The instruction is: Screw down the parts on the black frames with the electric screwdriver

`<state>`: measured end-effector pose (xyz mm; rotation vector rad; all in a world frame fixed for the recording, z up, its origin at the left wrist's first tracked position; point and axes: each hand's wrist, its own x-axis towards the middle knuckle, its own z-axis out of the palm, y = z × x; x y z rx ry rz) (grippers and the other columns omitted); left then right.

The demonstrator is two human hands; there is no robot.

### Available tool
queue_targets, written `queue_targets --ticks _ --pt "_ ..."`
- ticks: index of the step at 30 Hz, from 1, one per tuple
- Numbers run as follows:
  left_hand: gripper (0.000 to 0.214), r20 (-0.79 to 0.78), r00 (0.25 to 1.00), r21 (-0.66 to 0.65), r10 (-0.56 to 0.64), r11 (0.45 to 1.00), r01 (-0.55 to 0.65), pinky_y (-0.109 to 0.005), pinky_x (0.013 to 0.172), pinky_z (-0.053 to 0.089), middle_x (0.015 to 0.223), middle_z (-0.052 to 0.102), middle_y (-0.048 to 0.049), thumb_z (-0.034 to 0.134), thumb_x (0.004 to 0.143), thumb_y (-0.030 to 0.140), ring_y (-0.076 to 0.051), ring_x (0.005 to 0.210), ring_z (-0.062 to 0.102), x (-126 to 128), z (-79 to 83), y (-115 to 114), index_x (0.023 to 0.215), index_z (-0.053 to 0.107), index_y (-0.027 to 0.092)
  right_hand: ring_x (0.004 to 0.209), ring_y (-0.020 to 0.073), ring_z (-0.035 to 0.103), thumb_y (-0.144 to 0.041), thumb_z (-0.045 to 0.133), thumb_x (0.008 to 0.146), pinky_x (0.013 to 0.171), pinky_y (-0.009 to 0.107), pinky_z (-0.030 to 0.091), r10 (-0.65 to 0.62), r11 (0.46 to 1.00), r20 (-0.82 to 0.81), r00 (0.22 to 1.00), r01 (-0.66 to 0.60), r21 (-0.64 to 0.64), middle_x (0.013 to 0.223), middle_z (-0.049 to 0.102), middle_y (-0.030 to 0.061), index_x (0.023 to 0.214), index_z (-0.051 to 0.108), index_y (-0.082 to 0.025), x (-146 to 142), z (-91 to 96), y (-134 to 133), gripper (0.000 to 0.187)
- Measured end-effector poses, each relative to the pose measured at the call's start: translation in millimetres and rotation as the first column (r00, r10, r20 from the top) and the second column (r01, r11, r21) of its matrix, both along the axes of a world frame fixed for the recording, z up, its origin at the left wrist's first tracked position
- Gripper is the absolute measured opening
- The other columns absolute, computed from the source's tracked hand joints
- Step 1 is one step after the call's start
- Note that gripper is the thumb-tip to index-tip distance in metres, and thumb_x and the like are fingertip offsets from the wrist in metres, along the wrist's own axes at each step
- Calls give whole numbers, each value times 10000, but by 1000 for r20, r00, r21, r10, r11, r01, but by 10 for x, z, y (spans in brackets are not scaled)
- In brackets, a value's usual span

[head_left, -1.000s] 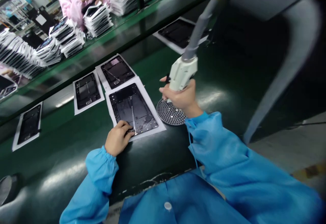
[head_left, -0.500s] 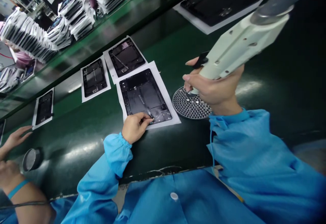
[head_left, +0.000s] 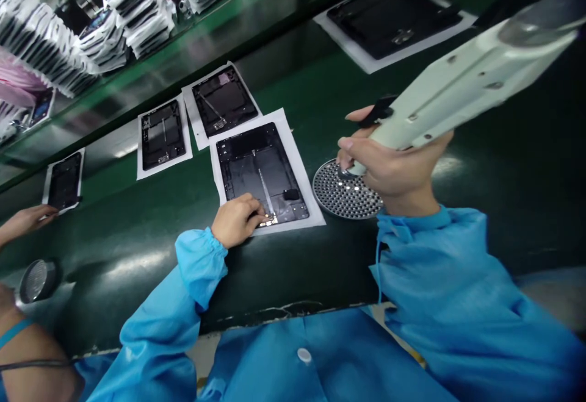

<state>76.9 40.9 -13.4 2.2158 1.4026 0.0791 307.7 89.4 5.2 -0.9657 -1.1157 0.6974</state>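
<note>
My right hand (head_left: 398,167) is wrapped round a pale green electric screwdriver (head_left: 458,85), one finger at its black lever. The screwdriver slants down to the left, its nose over a round metal screw tray (head_left: 345,191) full of small holes; the tip itself is hidden. Beside the tray, a black tablet housing (head_left: 249,173) lies open on a white sheet (head_left: 288,127). My left hand (head_left: 238,219) rests on the housing's near edge, fingers closed at a small board with gold contacts (head_left: 269,219). Whatever lies between those fingertips is hidden. A pale ribbon strip (head_left: 264,188) runs up from the board.
Two more housings (head_left: 224,100) (head_left: 162,136) on sheets lie behind to the left, another (head_left: 65,182) farther left by a co-worker's hand (head_left: 27,225). One larger housing (head_left: 394,14) lies at the back right. A raised green ledge (head_left: 196,30) carries stacks of sheeted parts (head_left: 146,11).
My left fingers have shifted slightly left, uncovering the board and ribbon. My right hand and screwdriver have moved a little right. The co-worker's hand now touches the far-left housing.
</note>
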Motion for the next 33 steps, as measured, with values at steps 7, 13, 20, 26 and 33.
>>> queue_targets --ticks 7,13,20,26,33 --pt "245 -64 976 307 -207 927 217 -332 781 476 1030 638 -83 486 947 287 -195 921 576 -162 -64 -242 1047 696 210 379 107 517 -128 675 660 458 276 478 70 997 11 997 -70 -25 472 573 -58 871 643 -161 -25 39 -23 216" --pt "276 -84 979 514 -185 834 202 -566 988 370 1275 584 -95 524 890 161 -324 1257 452 -152 -219 -153 1061 714 265 384 116 522 -133 691 678 439 274 465 245 970 -99 965 -245 13 483 579 -65 942 637 -164 -297 68 -122 271" --pt "262 8 993 481 -114 871 96 -563 1081 303 1270 596 -65 512 924 223 -290 1300 444 -73 -404 26 1080 711 289 409 106 529 -167 657 701 488 273 489 289 954 -7 957 -289 -81 484 576 -73 937 632 -172 -719 -48 -154 237" --pt "253 22 992 495 -126 863 99 -575 1077 309 1264 603 -80 516 934 251 -300 1296 453 -50 -400 -6 1094 709 281 414 97 521 -183 651 708 486 257 495 341 932 23 940 -336 -134 490 565 -69 954 622 -153 -763 -180 -128 249" --pt "265 25 993 474 -113 876 88 -577 1094 301 1302 576 -79 504 939 271 -295 1303 445 -34 -399 -8 1112 704 290 503 111 553 -238 668 719 655 317 558 346 936 148 927 -331 -117 564 555 -39 882 595 -168 -752 -254 -172 193"
